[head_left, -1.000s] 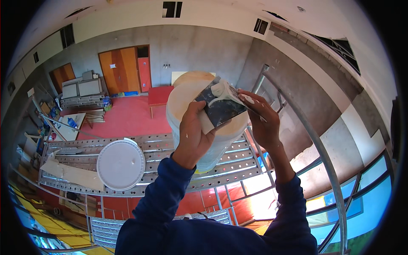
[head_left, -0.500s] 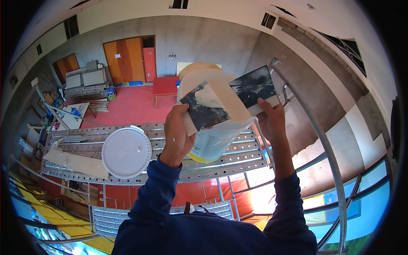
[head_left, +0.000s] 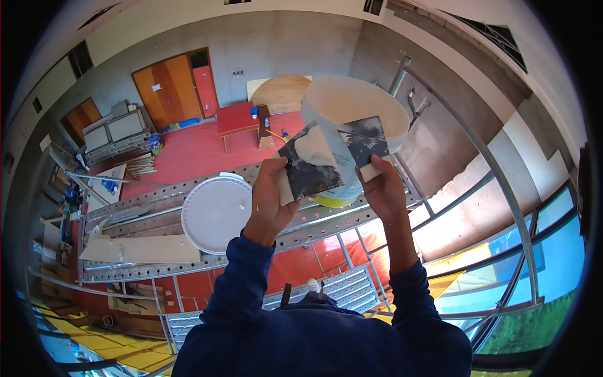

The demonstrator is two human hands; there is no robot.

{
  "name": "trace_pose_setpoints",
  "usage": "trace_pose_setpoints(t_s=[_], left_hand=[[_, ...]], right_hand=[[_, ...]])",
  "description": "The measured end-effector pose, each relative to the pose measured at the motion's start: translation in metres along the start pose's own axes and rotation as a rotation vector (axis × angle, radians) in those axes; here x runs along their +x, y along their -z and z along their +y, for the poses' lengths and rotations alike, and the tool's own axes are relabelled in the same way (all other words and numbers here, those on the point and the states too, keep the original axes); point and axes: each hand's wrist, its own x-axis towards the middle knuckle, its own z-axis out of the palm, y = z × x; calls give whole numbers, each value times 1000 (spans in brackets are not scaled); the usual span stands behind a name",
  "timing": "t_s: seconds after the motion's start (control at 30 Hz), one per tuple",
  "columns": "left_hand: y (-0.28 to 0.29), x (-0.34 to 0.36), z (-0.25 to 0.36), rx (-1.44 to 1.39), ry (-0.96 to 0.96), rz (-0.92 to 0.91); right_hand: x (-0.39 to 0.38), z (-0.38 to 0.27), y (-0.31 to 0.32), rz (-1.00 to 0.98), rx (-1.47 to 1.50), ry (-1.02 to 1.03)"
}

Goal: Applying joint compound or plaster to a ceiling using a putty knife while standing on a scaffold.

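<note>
My left hand (head_left: 270, 195) is closed on a flat spreader (head_left: 309, 176) with a dark, smeared metal blade and a lump of white compound (head_left: 312, 147) on it. My right hand (head_left: 386, 198) grips a second, smaller-looking dark spreader (head_left: 362, 138) by its pale edge, held just right of the first. Both blades are over the near side of a large translucent plastic bucket (head_left: 352, 100), which stands on a perforated metal scaffold platform and holds beige material. A round white lid (head_left: 217, 217) lies on the platform left of the bucket, beside a pale board strip (head_left: 144, 250).
Tubular scaffold rails (head_left: 515, 201) curve along the right, and a lower metal platform (head_left: 345, 289) is below. Beyond are a red table (head_left: 235, 116), wooden doors (head_left: 164, 88), stacked panels (head_left: 116, 129) and red flooring (head_left: 188, 151). Windows (head_left: 540, 251) are at the lower right.
The two spreaders, overlapping a second ago, are now side by side, the compound on the left one. The view has shifted, so the bucket now sits higher and farther right in the picture.
</note>
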Motion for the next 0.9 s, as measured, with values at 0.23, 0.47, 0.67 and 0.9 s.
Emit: trace_pose_setpoints(t_s=[0.23,0.47,0.67,0.9], left_hand=[[11,-42,13,14,4,271],[9,-69,9,66,55,116],[19,-60,2,100,56,227],[44,-50,-12,735,-189,89]], right_hand=[[-72,65,-63,486,-633,477],[-103,91,-58,217,-1442,771],[-129,83,-10,460,-1263,504],[-179,55,-10,500,-398,216]])
